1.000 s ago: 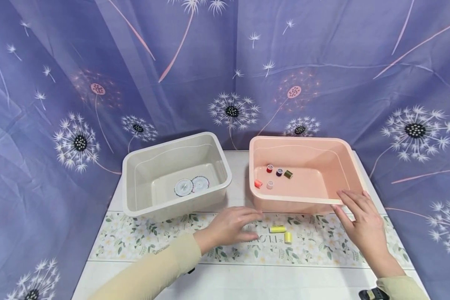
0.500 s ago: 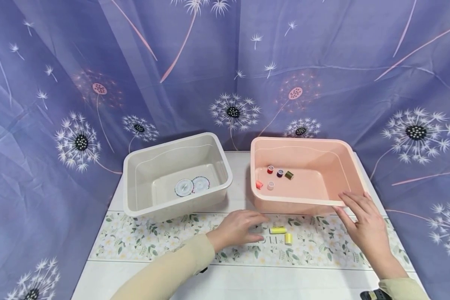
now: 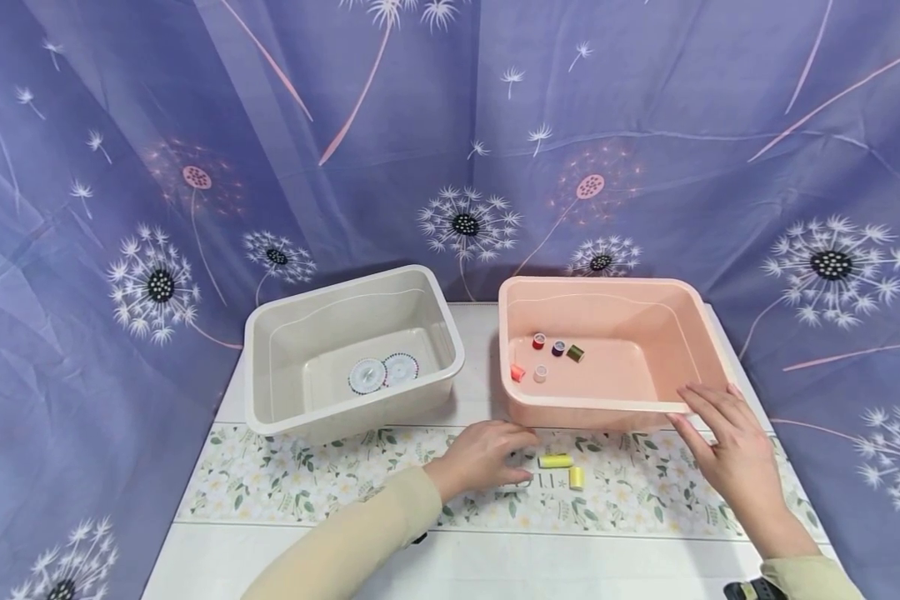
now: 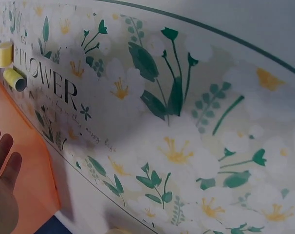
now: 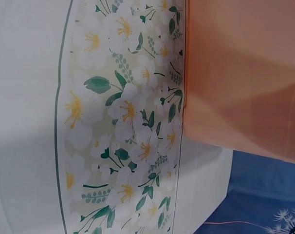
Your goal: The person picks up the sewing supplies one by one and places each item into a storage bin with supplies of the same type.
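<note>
In the head view, two yellow thread spools (image 3: 555, 461) lie on the floral strip of the table. My left hand (image 3: 483, 457) is just left of them, fingers loosely bent and apart, nothing between them. In the left wrist view its fingers (image 4: 6, 161) show at the left edge, with a yellow spool (image 4: 14, 79) beyond. My right hand (image 3: 731, 450) rests its fingers over the front right rim of the pink bin (image 3: 607, 406), thumb at the outer side. Inside that bin several small thread spools, among them a red one (image 3: 539, 341) and a green one (image 3: 575, 353), lie at the left.
A grey bin (image 3: 345, 408) stands left of the pink one, holding two round pin wheels (image 3: 367, 377). Behind both bins hangs a purple curtain (image 3: 345, 208) with dandelion prints. The white table (image 3: 540, 567) extends in front.
My left hand has moved right, closer to the yellow spools, and slowed. The right hand has stayed at the pink bin's rim. The spools lie where they were.
</note>
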Demonstrator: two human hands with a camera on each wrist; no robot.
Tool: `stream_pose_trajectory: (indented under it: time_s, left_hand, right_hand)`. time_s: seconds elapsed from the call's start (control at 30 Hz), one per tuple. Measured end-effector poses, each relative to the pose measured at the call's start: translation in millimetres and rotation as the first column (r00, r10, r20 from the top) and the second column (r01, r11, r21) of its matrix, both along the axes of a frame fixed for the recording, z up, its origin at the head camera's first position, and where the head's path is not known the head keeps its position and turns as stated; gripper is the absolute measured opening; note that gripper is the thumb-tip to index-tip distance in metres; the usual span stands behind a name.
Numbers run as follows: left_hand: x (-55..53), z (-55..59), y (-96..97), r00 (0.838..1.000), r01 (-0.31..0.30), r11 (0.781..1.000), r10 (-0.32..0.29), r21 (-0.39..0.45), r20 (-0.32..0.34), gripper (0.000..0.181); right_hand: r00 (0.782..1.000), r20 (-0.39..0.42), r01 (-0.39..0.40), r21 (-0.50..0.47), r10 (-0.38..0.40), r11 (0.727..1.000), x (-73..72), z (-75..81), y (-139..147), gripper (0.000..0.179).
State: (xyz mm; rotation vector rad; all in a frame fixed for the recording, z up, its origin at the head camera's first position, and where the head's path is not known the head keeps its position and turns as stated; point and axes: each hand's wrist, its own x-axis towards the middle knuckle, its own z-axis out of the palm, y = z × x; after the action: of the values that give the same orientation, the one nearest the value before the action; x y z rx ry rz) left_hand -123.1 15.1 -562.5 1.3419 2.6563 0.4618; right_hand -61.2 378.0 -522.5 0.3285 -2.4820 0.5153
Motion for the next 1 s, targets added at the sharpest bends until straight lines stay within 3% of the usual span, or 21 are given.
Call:
stream_pose_trajectory:
  time_s: [0.13, 0.47, 0.77, 1.0]
  left_hand:
    - [1.0, -2.4, 4.0, 1.000, 0.012, 1.000, -0.012, -0.001, 0.006, 0.053]
    - [3.2, -17.0, 12.2, 0.997, 0.030, 0.999, -0.029, 0.023, -0.069, 0.048]
    - [0.9, -22.4, 13.6, 0.999, 0.012, 0.999, -0.011, 0.033, -0.039, 0.045]
    - [0.7, -22.0, 14.4, 1.000, -0.004, 1.000, 0.004, 0.025, -0.022, 0.042]
  right_hand:
    - [1.000, -0.016, -0.004, -0.001, 0.004, 1.000, 0.0, 0.7, -1, 0.081]
    - [0.997, -0.069, -0.017, 0.005, 0.018, 1.000, -1.4, 0.7, -2, 0.073]
    - [0.995, -0.098, -0.027, -0.005, 0.026, 1.000, -2.6, 0.6, 2, 0.074]
    - [0.995, -0.091, -0.039, -0.021, 0.037, 0.999, -8.7, 9.3, 8, 0.074]
